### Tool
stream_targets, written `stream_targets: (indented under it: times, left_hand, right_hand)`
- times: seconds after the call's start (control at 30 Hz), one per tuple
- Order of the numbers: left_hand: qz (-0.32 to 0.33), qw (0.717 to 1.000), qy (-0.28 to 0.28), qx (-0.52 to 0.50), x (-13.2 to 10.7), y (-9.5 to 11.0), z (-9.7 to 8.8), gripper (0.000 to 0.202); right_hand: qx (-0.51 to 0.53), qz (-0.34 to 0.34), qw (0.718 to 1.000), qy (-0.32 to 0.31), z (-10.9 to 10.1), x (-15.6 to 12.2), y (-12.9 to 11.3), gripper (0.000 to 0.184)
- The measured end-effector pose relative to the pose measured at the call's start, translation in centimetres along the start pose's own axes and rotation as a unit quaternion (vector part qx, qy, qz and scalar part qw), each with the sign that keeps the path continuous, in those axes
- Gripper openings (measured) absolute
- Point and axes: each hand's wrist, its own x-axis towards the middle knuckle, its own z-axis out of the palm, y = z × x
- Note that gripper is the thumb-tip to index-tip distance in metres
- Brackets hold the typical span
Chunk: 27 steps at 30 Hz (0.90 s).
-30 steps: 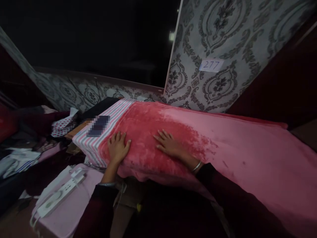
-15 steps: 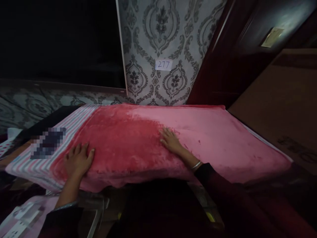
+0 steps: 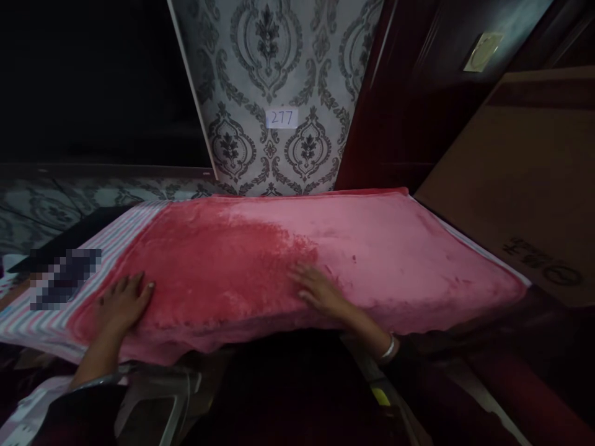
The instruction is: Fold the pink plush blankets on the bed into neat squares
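Note:
A plush red-and-pink blanket (image 3: pixel 223 266) lies spread over a table, its nap brushed dark red on the left and paler pink on the right. My left hand (image 3: pixel 121 303) rests flat on its left front part, fingers spread. Slightly blurred, my right hand (image 3: pixel 320 290) lies palm down near the border between the dark and pale nap, with the fingers stretched out. Nothing is held in either hand. Beneath the blanket, a striped cloth (image 3: pixel 125 232) shows along the left side.
A pixelated dark item (image 3: pixel 67 279) lies on the striped cloth at left. A large black screen (image 3: pixel 93 87) stands behind. On the right is a cardboard box (image 3: pixel 520 179). The patterned wall bears a paper label (image 3: pixel 281 118) reading 277. A pale chair-like frame (image 3: pixel 174 409) is below the table edge.
My right hand has slid toward me over the blanket, and dark red nap now shows where it was. My left hand stays flat on the cloth. The view has turned slightly right.

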Motion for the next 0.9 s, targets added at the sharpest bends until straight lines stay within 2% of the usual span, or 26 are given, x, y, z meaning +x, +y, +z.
stream_targets:
  times: [0.07, 0.1, 0.17, 0.23, 0.3, 0.37, 0.43, 0.5, 0.57, 0.67, 0.77, 0.9]
  left_hand:
    - [-0.003, 1.000, 0.012, -0.002, -0.4, 2.0, -0.5, 0.060]
    - [0.011, 1.000, 0.025, -0.007, -0.8, 3.6, -0.7, 0.058]
    - [0.088, 0.995, 0.041, -0.030, -2.4, 8.1, -0.5, 0.057]
    - [0.219, 0.973, 0.017, -0.072, -4.7, 13.8, 0.2, 0.055]
    - [0.343, 0.935, -0.006, -0.091, -7.3, 19.7, 1.1, 0.055]
    - [0.474, 0.873, -0.058, -0.104, -9.7, 24.7, 2.0, 0.060]
    - [0.539, 0.829, -0.094, -0.118, -11.5, 28.3, 2.9, 0.064]
    - [0.555, 0.814, -0.121, -0.119, -12.6, 30.3, 3.6, 0.067]
    - [0.544, 0.821, -0.135, -0.111, -13.0, 30.7, 4.2, 0.068]
    - [0.516, 0.841, -0.121, -0.108, -12.6, 29.1, 4.9, 0.067]
    - [0.475, 0.869, -0.092, -0.106, -11.4, 25.4, 5.1, 0.063]
    - [0.367, 0.925, -0.066, -0.071, -9.0, 18.7, 4.6, 0.059]
  right_hand:
    - [-0.047, 0.093, 0.992, 0.071, -1.4, -0.4, 3.4, 0.059]
    - [-0.069, 0.144, 0.983, 0.092, -2.0, -0.6, 5.1, 0.060]
    - [-0.113, 0.236, 0.959, 0.112, -2.7, -1.1, 7.8, 0.060]
    - [-0.154, 0.297, 0.936, 0.110, -2.7, -1.5, 9.2, 0.060]
    - [-0.191, 0.318, 0.924, 0.097, -2.3, -1.9, 9.7, 0.058]
    - [-0.216, 0.316, 0.920, 0.081, -1.8, -2.2, 9.4, 0.057]
    - [-0.228, 0.314, 0.919, 0.072, -1.5, -2.3, 9.0, 0.056]
    - [-0.231, 0.316, 0.917, 0.069, -1.5, -2.3, 8.7, 0.056]
    - [-0.232, 0.318, 0.917, 0.066, -1.6, -2.3, 8.6, 0.057]
    - [-0.231, 0.317, 0.917, 0.065, -1.6, -2.3, 8.7, 0.058]
    - [-0.230, 0.319, 0.917, 0.067, -1.4, -2.5, 9.1, 0.058]
    - [-0.236, 0.312, 0.917, 0.080, -0.9, -2.8, 9.7, 0.058]
